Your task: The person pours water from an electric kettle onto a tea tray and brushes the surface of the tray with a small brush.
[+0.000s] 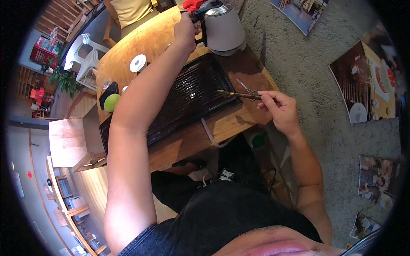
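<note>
My left hand (184, 33) is closed round the black handle of a pale electric kettle (223, 30) with a shiny lid, at the table's far end. In my right hand (279, 109) is a slim brush (239, 95) with a dark handle and a brass-coloured band, pinched between thumb and fingers. Its tip points left, over the right end of a dark ribbed tea tray (192, 91) that glistens wet. A small pair of scissors (244, 86) shows just beyond the brush; whether my fingers touch it I cannot tell.
On the wooden table (124, 47) are a white round dish (137, 63), a green fruit (112, 102) and a dark phone-like slab (109, 94). A rough grey wall (307, 64) with photos borders the right side. White plastic chairs (85, 55) stand at left.
</note>
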The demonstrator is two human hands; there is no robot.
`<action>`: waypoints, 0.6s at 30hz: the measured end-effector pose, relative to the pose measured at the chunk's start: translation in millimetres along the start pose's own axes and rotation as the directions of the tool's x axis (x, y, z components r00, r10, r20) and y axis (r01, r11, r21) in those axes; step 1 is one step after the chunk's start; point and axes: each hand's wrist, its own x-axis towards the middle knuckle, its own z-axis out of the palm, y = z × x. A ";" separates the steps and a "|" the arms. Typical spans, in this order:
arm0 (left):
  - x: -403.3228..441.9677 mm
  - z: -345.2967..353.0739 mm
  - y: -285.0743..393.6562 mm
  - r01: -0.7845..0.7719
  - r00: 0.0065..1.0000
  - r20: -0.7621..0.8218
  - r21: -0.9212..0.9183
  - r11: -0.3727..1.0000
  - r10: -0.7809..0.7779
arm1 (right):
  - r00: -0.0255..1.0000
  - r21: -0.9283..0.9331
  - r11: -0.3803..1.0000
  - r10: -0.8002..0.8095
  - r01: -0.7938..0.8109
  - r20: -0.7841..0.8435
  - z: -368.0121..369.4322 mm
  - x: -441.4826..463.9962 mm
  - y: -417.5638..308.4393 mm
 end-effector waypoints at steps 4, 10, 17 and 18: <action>0.5 9.5 -13.2 0.023 0.997 -0.079 0.029 0.999 -0.021 | 1.000 0.007 1.000 -0.007 0.007 -0.005 -4.0 -0.4 2.5; -6.9 16.4 -19.6 0.053 0.981 -0.193 0.173 0.983 -0.019 | 1.000 0.009 1.000 -0.018 0.018 -0.011 -3.1 0.1 3.3; -14.3 25.0 -27.2 0.082 0.937 -0.348 0.164 0.983 -0.020 | 1.000 0.005 1.000 -0.012 0.012 -0.008 2.2 1.7 1.6; -13.9 25.8 -29.9 0.082 0.927 -0.374 0.153 0.985 -0.019 | 1.000 0.010 1.000 -0.007 0.008 -0.004 2.0 2.2 2.2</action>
